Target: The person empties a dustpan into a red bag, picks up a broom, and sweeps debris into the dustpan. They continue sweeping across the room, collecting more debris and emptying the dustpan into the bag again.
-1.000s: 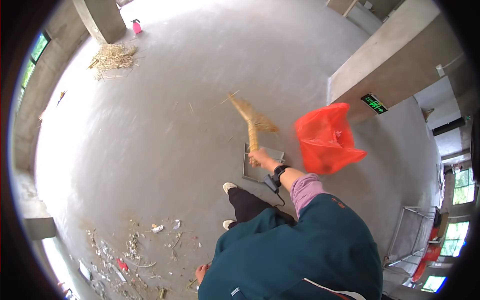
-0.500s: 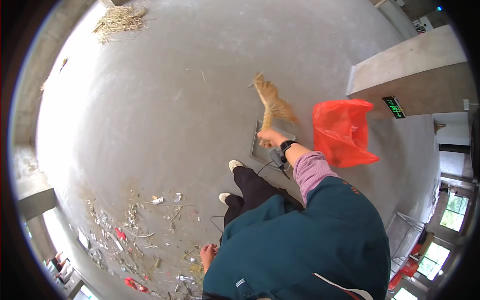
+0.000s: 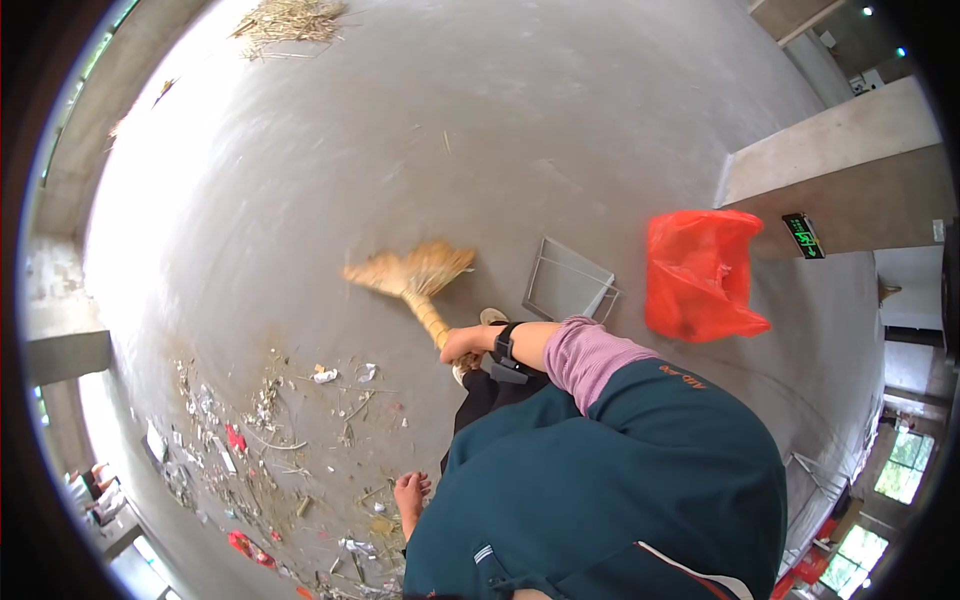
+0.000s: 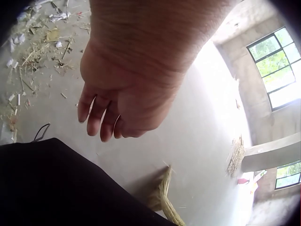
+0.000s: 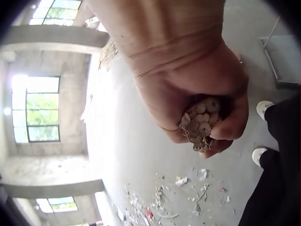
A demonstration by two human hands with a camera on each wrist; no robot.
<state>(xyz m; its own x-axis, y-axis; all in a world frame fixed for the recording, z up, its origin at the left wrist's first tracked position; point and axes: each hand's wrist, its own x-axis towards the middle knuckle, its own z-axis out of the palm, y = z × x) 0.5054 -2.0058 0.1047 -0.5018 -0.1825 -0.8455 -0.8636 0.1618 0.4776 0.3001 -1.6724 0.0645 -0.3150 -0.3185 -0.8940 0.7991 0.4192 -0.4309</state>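
The right hand [image 3: 468,345] grips the handle of a straw broom [image 3: 410,275] in the head view, its fanned bristles to the upper left of the hand. In the right wrist view the fingers of the right hand [image 5: 202,103] curl round the bundled handle end [image 5: 202,123]. The left hand [image 3: 411,492] hangs beside the body holding nothing; in the left wrist view the left hand [image 4: 129,94] has loosely bent fingers, with the broom [image 4: 165,195] below it. Whether the bristles touch the floor I cannot tell.
A grey metal-framed dustpan [image 3: 570,282] lies on the floor near the feet, with a red plastic bag [image 3: 700,275] to its right. Scattered litter and straw [image 3: 265,430] cover the lower-left floor. A straw pile [image 3: 290,22] lies far back; a concrete pillar [image 3: 835,160] stands right.
The right hand has swung the broom leftward, away from above the dustpan, which now shows uncovered. The left hand still hangs by the body. The head view has shifted.
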